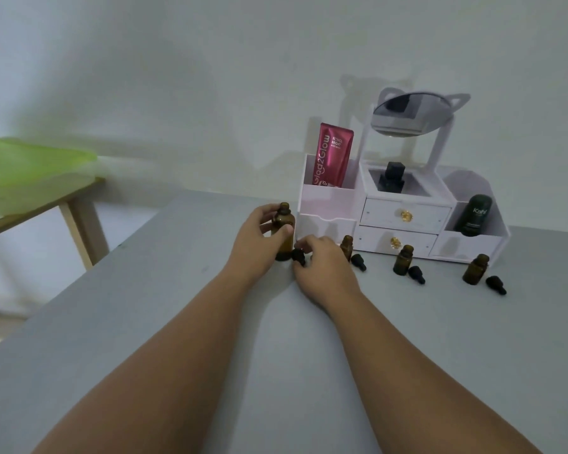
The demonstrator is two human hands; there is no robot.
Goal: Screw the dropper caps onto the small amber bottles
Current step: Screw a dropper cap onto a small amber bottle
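Left hand [259, 239] grips the small amber glass bottle [284, 229] round its body, upright on the grey worktop [177, 322] near the far edge, just in front of the white drawer organiser [404, 213]. The neck is open and clear, so I'd say it's being steadied for capping. Right hand [323, 268] pinches a black rubber-bulb dropper cap [298, 257] low beside the bottle's base (not on the neck yet). Three more uncapped amber bottles [346, 245] [403, 259] [476, 268] stand along the far edge toward the right. Each has a loose black cap [358, 262] [417, 274] [495, 285] lying just beside it, so the pairs look pre-staged. Next: lift cap, centre over neck.
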